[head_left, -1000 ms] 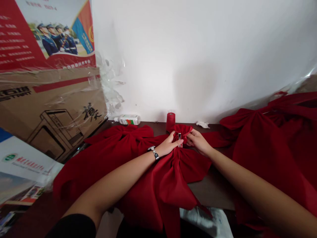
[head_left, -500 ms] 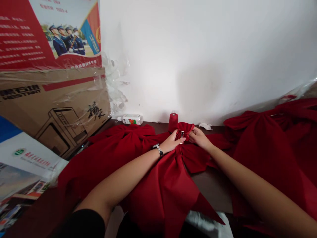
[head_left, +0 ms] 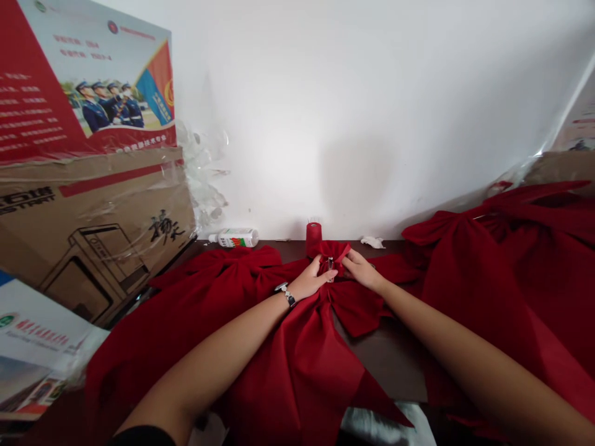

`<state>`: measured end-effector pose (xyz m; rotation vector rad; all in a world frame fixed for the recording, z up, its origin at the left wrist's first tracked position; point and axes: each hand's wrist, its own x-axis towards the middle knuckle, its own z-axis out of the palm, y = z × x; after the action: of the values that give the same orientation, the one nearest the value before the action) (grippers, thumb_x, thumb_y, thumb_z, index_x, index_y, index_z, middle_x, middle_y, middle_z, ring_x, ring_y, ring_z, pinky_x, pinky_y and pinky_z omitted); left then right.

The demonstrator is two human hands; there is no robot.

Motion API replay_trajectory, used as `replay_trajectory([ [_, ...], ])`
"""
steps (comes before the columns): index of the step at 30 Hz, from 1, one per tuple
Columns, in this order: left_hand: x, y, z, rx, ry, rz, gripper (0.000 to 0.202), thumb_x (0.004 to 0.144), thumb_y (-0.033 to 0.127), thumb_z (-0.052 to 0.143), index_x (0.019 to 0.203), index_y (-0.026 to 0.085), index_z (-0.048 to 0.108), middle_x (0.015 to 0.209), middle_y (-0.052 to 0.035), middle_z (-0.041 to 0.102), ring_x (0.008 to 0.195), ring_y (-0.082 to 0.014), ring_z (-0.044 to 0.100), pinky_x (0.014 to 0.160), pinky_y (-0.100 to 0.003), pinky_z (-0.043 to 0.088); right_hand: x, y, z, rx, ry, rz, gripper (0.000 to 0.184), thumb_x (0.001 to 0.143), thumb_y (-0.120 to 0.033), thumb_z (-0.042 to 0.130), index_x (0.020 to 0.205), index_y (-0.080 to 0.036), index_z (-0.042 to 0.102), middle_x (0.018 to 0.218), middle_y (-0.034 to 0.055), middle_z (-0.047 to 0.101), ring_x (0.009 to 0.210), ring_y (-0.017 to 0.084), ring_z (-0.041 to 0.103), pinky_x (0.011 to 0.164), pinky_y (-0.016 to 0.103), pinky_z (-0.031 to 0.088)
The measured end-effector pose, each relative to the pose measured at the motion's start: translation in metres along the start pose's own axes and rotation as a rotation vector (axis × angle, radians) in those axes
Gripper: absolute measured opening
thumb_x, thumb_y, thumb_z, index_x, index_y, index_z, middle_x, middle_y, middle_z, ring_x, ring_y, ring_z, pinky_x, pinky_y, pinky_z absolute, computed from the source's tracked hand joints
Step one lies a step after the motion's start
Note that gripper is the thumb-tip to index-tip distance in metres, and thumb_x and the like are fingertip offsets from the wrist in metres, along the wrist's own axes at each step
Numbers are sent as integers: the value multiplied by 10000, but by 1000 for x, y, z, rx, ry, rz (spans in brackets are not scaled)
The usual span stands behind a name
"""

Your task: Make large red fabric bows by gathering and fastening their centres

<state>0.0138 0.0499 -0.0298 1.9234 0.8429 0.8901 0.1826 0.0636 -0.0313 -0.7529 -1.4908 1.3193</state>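
A large red cloth bow point(head_left: 297, 347) lies spread over a dark table point(head_left: 400, 359). At its gathered middle sits a small silver pin point(head_left: 330, 265). My left hand point(head_left: 312, 280), with a watch on the wrist, pinches the cloth just left of the pin. From the other side my right hand point(head_left: 361, 270) pinches the same gathered knot. Both hands have their fingers closed on the fabric.
A red spool of thread point(head_left: 313, 234) stands behind the knot by the white wall. A white bottle point(head_left: 237, 237) lies to its left, a crumpled white scrap point(head_left: 372, 241) to its right. A cardboard box point(head_left: 88, 229) with a poster leans at left. More red bows point(head_left: 511, 272) pile up at right.
The camera view tilted and shifted slightly left. Both hands stay pinched at the bow's middle, moved a little closer together on the knot.
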Motion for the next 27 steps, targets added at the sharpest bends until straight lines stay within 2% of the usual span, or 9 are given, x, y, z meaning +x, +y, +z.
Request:
replay_trajectory([
  [7,-2,5,1,19,-14,13,428,836,442,506,1147,163,416,902,-31,581,835,-166,561,890,-348,415,1,1,-4,95,-21,11,322,630,-370,728,763,-187,498,504,-77,475,374,42,308,373,185,234],
  [11,-2,6,1,-2,4,35,486,826,438,527,1203,163,391,1001,-63,580,899,-182,557,924,-357,396,0,3,-4,191,-28,21,291,638,-362,712,666,-174,491,403,-99,407,331,25,244,397,202,291],
  [16,-4,11,2,-48,-12,34,486,814,450,543,1179,160,406,923,-52,588,834,-178,563,892,-371,412,-6,-3,1,231,-5,27,269,663,-360,686,658,-170,495,422,-98,421,340,16,230,419,197,307],
  [24,-7,8,1,-195,-44,41,360,856,463,462,1058,164,454,830,-15,561,819,-159,542,892,-349,395,-15,-17,11,219,146,-10,230,643,-300,716,679,-161,536,441,-90,454,353,17,252,406,183,279],
  [27,-7,5,1,-132,-38,47,337,870,457,441,1042,168,461,850,-14,567,848,-155,541,913,-333,384,-15,-19,10,188,126,-35,239,633,-292,728,671,-160,533,452,-80,474,352,18,270,392,182,237],
])
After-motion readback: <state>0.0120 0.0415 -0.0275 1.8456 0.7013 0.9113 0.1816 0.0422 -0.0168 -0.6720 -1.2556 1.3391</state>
